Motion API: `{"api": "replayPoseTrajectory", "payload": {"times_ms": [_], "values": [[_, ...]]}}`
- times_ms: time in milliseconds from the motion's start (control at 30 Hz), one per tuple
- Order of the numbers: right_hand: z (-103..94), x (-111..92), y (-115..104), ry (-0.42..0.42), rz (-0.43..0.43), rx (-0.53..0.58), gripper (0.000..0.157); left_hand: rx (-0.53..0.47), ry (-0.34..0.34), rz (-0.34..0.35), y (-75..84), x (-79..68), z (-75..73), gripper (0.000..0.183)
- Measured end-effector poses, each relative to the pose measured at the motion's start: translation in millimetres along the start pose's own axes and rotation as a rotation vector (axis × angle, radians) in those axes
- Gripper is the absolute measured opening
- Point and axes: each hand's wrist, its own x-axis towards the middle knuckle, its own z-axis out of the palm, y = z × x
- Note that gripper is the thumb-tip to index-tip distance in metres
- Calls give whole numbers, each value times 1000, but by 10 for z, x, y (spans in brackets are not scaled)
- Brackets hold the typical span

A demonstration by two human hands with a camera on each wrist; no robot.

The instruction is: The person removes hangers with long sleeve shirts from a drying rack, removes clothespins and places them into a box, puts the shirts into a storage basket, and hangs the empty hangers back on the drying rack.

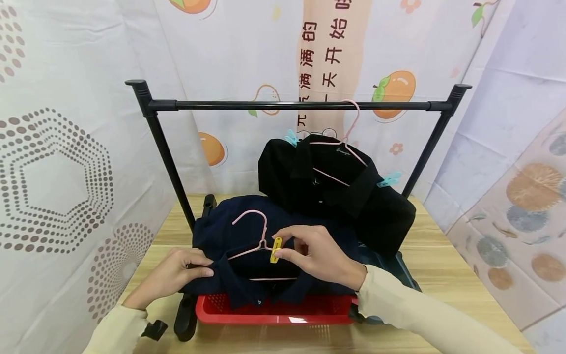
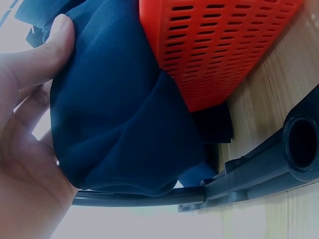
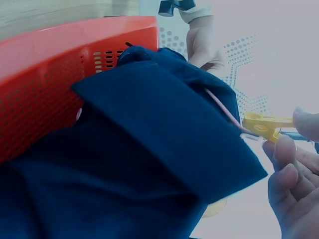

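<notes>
A navy collared shirt lies over the red basket with a pink hanger inside its neck, the hook pointing up. My left hand pinches the shirt at its left shoulder, thumb on top, and the left wrist view shows the cloth draping from that grip. Between thumb and fingers, my right hand holds a yellow clothespin beside the hanger's neck. In the right wrist view, the clothespin overlaps the hanger just beyond the collar.
Behind, a black shirt hangs by a pink hanger from the black rack's bar, with light-blue clothespins at its shoulders. Below the navy shirt is the red basket; a dark blue basket stands behind it on the wooden table.
</notes>
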Motion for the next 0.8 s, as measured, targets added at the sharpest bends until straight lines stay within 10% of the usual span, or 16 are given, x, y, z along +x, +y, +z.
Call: {"api": "replayPoseTrajectory", "payload": {"times_ms": [800], "values": [[-337, -355, 154, 99, 236, 102, 23, 32, 12, -12, 40, 15, -1, 14]]}}
